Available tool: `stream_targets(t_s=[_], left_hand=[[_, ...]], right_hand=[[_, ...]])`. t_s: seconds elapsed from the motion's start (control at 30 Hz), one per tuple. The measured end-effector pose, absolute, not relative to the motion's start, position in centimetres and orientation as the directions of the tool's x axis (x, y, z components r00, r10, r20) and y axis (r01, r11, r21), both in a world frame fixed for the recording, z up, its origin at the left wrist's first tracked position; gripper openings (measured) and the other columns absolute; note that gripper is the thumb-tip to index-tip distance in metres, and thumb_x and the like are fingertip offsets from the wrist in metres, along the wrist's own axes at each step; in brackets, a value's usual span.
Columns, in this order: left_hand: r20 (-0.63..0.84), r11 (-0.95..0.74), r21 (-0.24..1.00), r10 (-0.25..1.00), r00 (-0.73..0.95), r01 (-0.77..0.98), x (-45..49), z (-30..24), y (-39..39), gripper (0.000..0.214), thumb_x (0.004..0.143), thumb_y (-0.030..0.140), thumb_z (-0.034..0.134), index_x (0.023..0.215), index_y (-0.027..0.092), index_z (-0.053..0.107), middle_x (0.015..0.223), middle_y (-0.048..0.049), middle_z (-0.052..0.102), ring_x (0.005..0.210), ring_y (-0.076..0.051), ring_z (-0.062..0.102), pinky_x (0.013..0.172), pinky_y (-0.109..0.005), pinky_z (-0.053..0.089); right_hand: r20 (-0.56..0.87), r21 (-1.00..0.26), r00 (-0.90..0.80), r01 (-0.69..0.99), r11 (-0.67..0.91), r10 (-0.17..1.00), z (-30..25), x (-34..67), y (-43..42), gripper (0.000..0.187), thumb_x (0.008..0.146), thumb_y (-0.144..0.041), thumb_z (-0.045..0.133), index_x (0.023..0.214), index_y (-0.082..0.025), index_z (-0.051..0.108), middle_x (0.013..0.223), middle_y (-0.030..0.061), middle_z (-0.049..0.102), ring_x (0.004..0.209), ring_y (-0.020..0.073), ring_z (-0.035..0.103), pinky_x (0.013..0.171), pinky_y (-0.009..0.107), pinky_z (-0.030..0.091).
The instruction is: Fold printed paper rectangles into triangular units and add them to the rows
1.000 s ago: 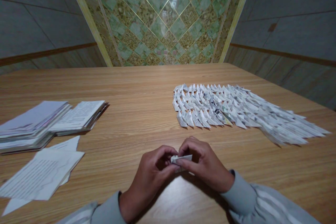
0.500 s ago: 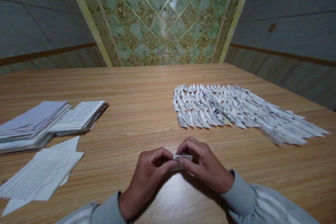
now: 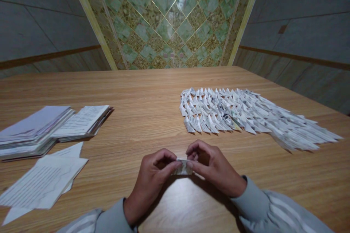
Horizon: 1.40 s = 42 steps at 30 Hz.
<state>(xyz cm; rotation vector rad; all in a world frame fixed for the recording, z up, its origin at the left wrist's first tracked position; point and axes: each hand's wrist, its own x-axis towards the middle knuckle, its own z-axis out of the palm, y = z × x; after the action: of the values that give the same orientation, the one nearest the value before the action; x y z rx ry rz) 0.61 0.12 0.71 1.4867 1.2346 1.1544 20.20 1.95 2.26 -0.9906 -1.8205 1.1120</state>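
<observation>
Left hand: our left hand (image 3: pixel 153 178) is curled, thumb and forefinger pinched on the left end of the small folded paper piece (image 3: pixel 183 167).
Right hand: our right hand (image 3: pixel 212 167) is bent the same way, its fingertips (image 3: pixel 191 164) closed on the right end of that piece — so both hands grip it at once.
Paper piece: it sits between the two hands, just above the wooden table (image 3: pixel 153 116), near the front edge and in the middle of our view; how far it is folded we cannot tell, since the fingers hide most of it.
Folded pieces: a wide patch of small folded paper pieces (image 3: pixel 246 114) lies in close rows on the table, beyond and to the right of our hands, apart from them.
Paper stacks: two stacks of printed sheets (image 3: pixel 51 125) lie at the left, side by side and touching.
Loose sheets: a few printed sheets (image 3: pixel 41 182) lie overlapping in front of the stacks — well apart from our left hand.
Sleeves: grey sleeves (image 3: pixel 251 204) cover both wrists.
</observation>
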Motion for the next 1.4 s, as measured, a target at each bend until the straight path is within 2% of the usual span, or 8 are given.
stream_targets(t_s=[0.23, 0.33, 0.53, 0.83, 0.9, 0.97, 1.1, 1.4], left_hand=[[0.261, -0.281, 0.928, 0.959, 0.114, 0.243, 0.7, 0.8, 0.2, 0.021, 0.079, 0.020, 0.074, 0.099, 0.023, 0.071, 0.089, -0.0022, 0.069, 0.078, -0.017, 0.065, 0.068, -0.025, 0.051], [0.344, -0.406, 0.846, 0.911, 0.226, 0.347, 0.5, 1.2, 0.3, 0.009, 0.084, 0.020, 0.070, 0.089, 0.025, 0.076, 0.100, -0.0052, 0.066, 0.092, -0.020, 0.063, 0.076, -0.028, 0.050], [0.370, -0.443, 0.825, 0.893, 0.257, 0.350, 0.3, 1.3, 0.4, 0.013, 0.090, 0.020, 0.065, 0.080, 0.021, 0.072, 0.087, -0.0033, 0.064, 0.085, -0.019, 0.062, 0.075, -0.028, 0.047], [0.409, -0.472, 0.824, 0.878, 0.249, 0.314, 0.3, 0.8, 0.4, 0.014, 0.092, 0.019, 0.063, 0.079, 0.021, 0.069, 0.085, -0.0020, 0.065, 0.084, -0.017, 0.062, 0.074, -0.027, 0.047], [0.414, -0.460, 0.829, 0.887, 0.206, 0.318, 0.3, 0.6, 0.3, 0.005, 0.089, 0.018, 0.066, 0.089, 0.022, 0.069, 0.091, -0.0019, 0.066, 0.086, -0.017, 0.063, 0.076, -0.027, 0.048], [0.412, -0.430, 0.851, 0.903, 0.124, 0.301, 0.3, 0.6, 0.3, 0.016, 0.084, 0.015, 0.069, 0.098, 0.023, 0.065, 0.094, -0.0012, 0.066, 0.085, -0.017, 0.064, 0.075, -0.027, 0.050], [0.510, -0.512, 0.804, 0.855, 0.092, 0.303, 0.2, 0.7, 0.1, 0.016, 0.083, 0.007, 0.066, 0.087, 0.022, 0.064, 0.083, 0.0013, 0.067, 0.078, -0.015, 0.065, 0.071, -0.025, 0.050], [0.718, -0.790, 0.528, 0.611, 0.333, 0.311, -0.1, 1.1, -0.1, 0.009, 0.092, 0.011, 0.062, 0.091, 0.019, 0.067, 0.082, -0.0047, 0.067, 0.075, -0.017, 0.060, 0.066, -0.028, 0.048]], right_hand=[[0.290, -0.870, -0.402, 0.268, 0.414, 0.869, 2.2, 20.2, 2.1, 0.007, 0.086, -0.020, 0.067, 0.079, -0.019, 0.068, 0.076, 0.0015, 0.065, 0.075, 0.0170, 0.059, 0.068, 0.028, 0.044], [0.315, -0.846, -0.407, 0.289, 0.448, 0.857, 2.3, 20.2, 2.0, 0.008, 0.086, -0.020, 0.068, 0.078, -0.019, 0.068, 0.074, 0.0015, 0.065, 0.074, 0.0170, 0.059, 0.066, 0.028, 0.043], [0.279, -0.848, -0.389, 0.330, 0.415, 0.878, 2.5, 20.4, 2.2, 0.006, 0.085, -0.020, 0.071, 0.079, -0.018, 0.070, 0.075, 0.0020, 0.067, 0.074, 0.0170, 0.061, 0.067, 0.028, 0.044], [0.388, -0.774, -0.407, 0.343, 0.532, 0.827, 2.1, 20.6, 2.4, 0.013, 0.083, -0.012, 0.073, 0.073, -0.017, 0.067, 0.070, 0.0006, 0.065, 0.072, 0.0160, 0.058, 0.065, 0.026, 0.042], [0.437, -0.745, -0.410, 0.334, 0.578, 0.800, 2.2, 20.6, 2.4, 0.011, 0.085, -0.013, 0.071, 0.076, -0.016, 0.067, 0.072, 0.0016, 0.065, 0.074, 0.0168, 0.058, 0.065, 0.027, 0.042], [0.522, -0.709, -0.378, 0.305, 0.635, 0.765, 2.3, 20.5, 2.3, 0.010, 0.088, -0.016, 0.070, 0.078, -0.016, 0.067, 0.073, 0.0020, 0.065, 0.074, 0.0169, 0.058, 0.067, 0.028, 0.042], [0.636, -0.657, -0.354, 0.218, 0.722, 0.686, 2.8, 20.2, 2.0, 0.011, 0.090, -0.019, 0.068, 0.080, -0.016, 0.068, 0.071, 0.0020, 0.066, 0.069, 0.0155, 0.058, 0.069, 0.030, 0.042], [0.426, -0.850, -0.439, 0.103, 0.516, 0.791, 2.9, 20.6, 1.9, 0.021, 0.096, -0.032, 0.058, 0.092, -0.017, 0.072, 0.083, 0.0051, 0.068, 0.082, 0.0178, 0.061, 0.074, 0.031, 0.045]])
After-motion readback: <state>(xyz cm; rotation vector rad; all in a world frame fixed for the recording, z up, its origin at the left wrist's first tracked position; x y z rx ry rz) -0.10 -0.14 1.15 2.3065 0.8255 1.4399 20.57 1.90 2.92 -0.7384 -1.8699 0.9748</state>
